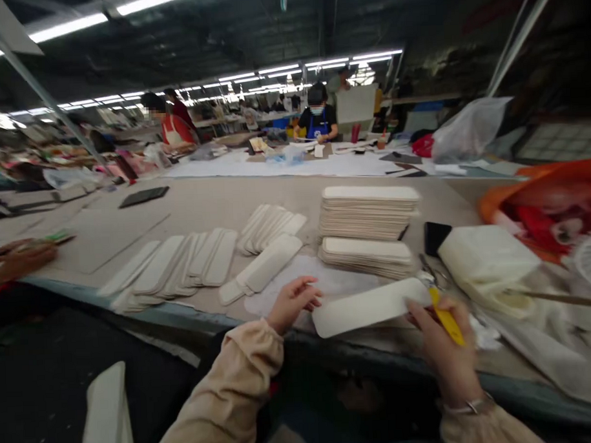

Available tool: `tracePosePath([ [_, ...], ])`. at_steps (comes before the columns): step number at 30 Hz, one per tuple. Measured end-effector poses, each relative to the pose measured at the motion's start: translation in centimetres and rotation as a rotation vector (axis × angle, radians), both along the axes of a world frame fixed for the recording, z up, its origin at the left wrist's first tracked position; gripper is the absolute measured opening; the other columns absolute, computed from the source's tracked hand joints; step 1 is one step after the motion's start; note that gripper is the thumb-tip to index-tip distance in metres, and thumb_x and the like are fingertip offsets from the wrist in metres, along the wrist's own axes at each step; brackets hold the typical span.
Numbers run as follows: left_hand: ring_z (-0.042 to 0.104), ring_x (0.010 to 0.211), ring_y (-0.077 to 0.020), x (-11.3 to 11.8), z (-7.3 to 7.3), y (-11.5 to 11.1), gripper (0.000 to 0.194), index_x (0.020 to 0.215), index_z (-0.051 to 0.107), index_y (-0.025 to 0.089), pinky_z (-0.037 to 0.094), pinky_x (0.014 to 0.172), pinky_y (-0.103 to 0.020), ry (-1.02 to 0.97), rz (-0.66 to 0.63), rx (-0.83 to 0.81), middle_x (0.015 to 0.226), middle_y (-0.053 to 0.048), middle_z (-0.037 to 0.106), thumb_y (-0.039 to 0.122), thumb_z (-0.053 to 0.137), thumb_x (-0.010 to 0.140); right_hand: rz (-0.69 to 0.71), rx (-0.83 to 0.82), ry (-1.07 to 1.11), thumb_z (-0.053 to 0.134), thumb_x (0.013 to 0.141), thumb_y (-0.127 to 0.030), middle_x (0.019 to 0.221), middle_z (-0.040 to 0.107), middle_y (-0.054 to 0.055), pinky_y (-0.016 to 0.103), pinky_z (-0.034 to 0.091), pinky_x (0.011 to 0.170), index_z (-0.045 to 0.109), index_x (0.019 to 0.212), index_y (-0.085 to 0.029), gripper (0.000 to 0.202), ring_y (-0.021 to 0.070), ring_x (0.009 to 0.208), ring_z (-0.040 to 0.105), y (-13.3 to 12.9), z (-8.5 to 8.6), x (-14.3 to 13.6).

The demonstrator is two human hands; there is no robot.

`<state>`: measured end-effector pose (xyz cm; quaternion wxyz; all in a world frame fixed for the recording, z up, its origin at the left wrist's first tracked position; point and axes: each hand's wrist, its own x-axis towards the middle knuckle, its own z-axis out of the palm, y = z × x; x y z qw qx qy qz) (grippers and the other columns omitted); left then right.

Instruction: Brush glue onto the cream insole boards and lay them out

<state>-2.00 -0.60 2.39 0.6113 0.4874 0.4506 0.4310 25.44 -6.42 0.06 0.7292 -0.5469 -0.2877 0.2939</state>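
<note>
My right hand (pixel 447 339) grips a long white panel with rounded corners (pixel 366 307) by its right end. The same hand also has a yellow-handled tool (pixel 447 316) in it; the kind of tool is not clear. My left hand (pixel 293 302) is just beyond the panel's left end, fingers loosely bent and apart, with nothing in it. Behind the held panel stand a tall stack of like panels (pixel 367 212) and a lower stack (pixel 367 254) in front of it. Fanned rows of panels (pixel 180 261) and a few overlapping ones (pixel 263 268) lie to the left.
Scissors (pixel 435 271), a black phone (pixel 436 237), a pale plastic container (pixel 488 260) and an orange bag (pixel 547 200) crowd the right side. A co-worker's hands (pixel 28 260) are at the far left. More panels (pixel 106 415) lie low at left. People work across the table.
</note>
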Motion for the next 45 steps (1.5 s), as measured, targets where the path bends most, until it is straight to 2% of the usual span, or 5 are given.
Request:
tracePosePath([
  [5, 0.063, 0.074, -0.0135, -1.5, 0.0, 1.1, 0.046, 0.111, 0.055, 0.012, 0.05, 0.066, -0.025, 0.126, 0.144, -0.046, 0.093, -0.009, 0.066, 0.044, 0.06, 0.078, -0.008, -0.059, 0.029, 0.089, 0.051, -0.034, 0.071, 0.057, -0.007, 0.02, 0.057, 0.052, 0.045, 0.085, -0.022, 0.056, 0.0087, 0.056, 0.058, 1.4, -0.7, -0.7],
  [14, 0.059, 0.064, -0.0142, -1.9, -1.8, 1.4, 0.035, 0.103, 0.067, 0.012, 0.047, 0.062, -0.026, 0.579, 0.011, 0.047, 0.075, -0.003, 0.067, 0.033, 0.057, 0.077, -0.039, -0.047, 0.05, 0.087, 0.053, -0.03, 0.073, 0.056, -0.008, 0.021, 0.057, 0.055, 0.045, 0.086, -0.022, 0.054, 0.0087, 0.059, 0.058, 1.9, -1.8, -0.8],
  [33, 0.055, 0.048, -0.0129, -0.9, -2.7, 0.7, 0.038, 0.107, 0.064, 0.016, 0.043, 0.055, -0.023, 0.651, -0.156, 0.014, 0.052, 0.006, 0.059, 0.031, 0.061, 0.072, -0.024, -0.162, -0.169, 0.08, 0.059, -0.042, 0.073, 0.059, -0.005, 0.025, 0.053, 0.053, 0.046, 0.088, -0.022, 0.049, 0.0129, 0.059, 0.06, 1.5, -3.4, -0.4],
  [39, 0.057, 0.051, -0.0146, -0.7, -2.1, 0.7, 0.038, 0.104, 0.064, 0.016, 0.041, 0.056, -0.025, 0.71, -0.164, 0.014, 0.053, 0.005, 0.061, 0.035, 0.061, 0.07, -0.084, -0.291, -0.578, 0.072, 0.068, -0.046, 0.067, 0.056, -0.005, 0.03, 0.047, 0.062, 0.049, 0.087, -0.022, 0.038, 0.0157, 0.06, 0.056, 0.9, -2.6, 0.7],
  [45, 0.061, 0.054, -0.0168, -0.8, -2.3, 1.0, 0.041, 0.102, 0.062, 0.018, 0.043, 0.057, -0.026, 0.718, -0.188, 0.005, 0.055, 0.006, 0.061, 0.044, 0.06, 0.07, -0.051, -0.322, -0.618, 0.064, 0.072, -0.038, 0.078, 0.063, 0.001, 0.036, 0.05, 0.067, 0.047, 0.089, -0.023, 0.028, 0.0197, 0.065, 0.062, 0.8, -1.4, 1.4],
])
